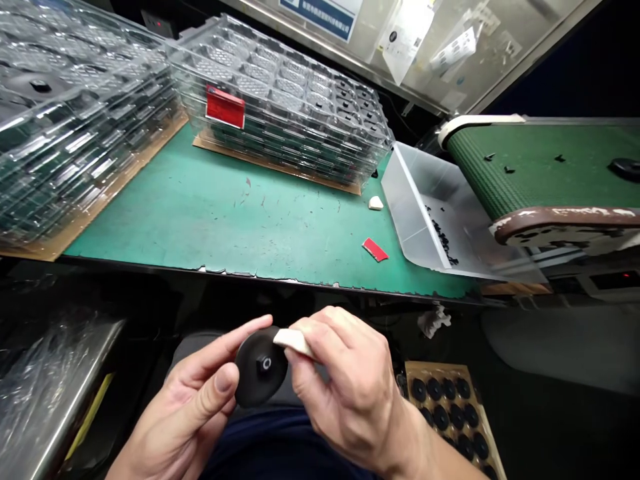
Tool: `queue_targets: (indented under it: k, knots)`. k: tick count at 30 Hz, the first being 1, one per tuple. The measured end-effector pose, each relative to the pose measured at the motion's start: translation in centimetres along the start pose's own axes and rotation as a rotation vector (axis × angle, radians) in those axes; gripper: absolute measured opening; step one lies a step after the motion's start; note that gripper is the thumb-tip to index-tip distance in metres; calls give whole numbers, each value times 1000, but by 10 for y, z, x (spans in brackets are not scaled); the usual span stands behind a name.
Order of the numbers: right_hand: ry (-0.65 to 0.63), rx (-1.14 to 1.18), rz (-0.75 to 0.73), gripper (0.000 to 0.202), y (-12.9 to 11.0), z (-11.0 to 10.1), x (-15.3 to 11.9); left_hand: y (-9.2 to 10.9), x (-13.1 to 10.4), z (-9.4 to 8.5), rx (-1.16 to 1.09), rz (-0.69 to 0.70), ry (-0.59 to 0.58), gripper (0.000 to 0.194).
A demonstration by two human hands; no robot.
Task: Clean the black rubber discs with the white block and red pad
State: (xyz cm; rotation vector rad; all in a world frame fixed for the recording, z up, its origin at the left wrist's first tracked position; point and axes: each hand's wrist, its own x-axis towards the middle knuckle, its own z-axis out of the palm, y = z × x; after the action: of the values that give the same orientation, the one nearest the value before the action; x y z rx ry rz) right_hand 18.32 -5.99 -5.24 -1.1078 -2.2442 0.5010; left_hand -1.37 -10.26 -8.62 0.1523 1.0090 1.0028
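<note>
My left hand [200, 393] grips a round black disc [261, 383] by its left edge, thumb in front and fingers behind. A small raised hub stands at the centre of the disc. Pinched between the thumb and fingers of my right hand [350, 380] is a small white piece [294, 341], which rests against the disc's upper right rim. Both hands are over my lap, below the front edge of the green table [235, 220].
Stacked clear trays [295, 87] stand at the back and left. A red strip [375, 249] and a white scrap [375, 203] lie near a translucent bin [415, 220]. On the right is a green conveyor [540, 173]; below it, a tray of black discs [411, 367].
</note>
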Motion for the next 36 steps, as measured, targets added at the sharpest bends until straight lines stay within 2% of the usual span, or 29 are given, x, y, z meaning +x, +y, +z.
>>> queue_targets:
  k: [5, 7, 11, 15, 18, 20, 24, 26, 30, 32, 34, 36]
  knots:
    - [-103, 8, -280, 22, 1, -8, 9, 0, -2, -2, -11, -57, -92, 42]
    - [-125, 4, -310, 21, 4, -10, 8, 2, -3, -2, -14, -92, -103, 38]
    - [-139, -36, -223, 19, 7, -13, 4, 5, -2, 3, 34, -94, -97, 47]
    - [-88, 16, -257, 22, 3, -9, 2, 7, -2, 8, 3, -100, -195, 35]
    - [-62, 9, -169, 20, 2, -6, 2, 8, -2, 7, -7, -50, -124, 39]
    - [-89, -11, -137, 20, 2, -5, 3, 8, 0, 3, 29, -41, -141, 43]
    - [-172, 9, -299, 26, 0, -10, 12, 4, 6, -6, -2, -199, -278, 41]
    - [-187, 5, -309, 25, 0, -12, 14, 0, 8, -9, -64, -248, -290, 42]
    - [-157, -36, -145, 14, 3, -3, 8, 1, 9, -10, -144, -114, -199, 36]
    - [-131, -25, -100, 13, 5, 4, 3, 4, 10, -9, -140, -66, -167, 40]
    - [-122, -35, -72, 13, 5, 7, 2, 5, 12, -10, -116, -67, -194, 38]
    - [-151, -61, -106, 14, 4, 5, 6, 2, 15, -13, -91, -114, -259, 34]
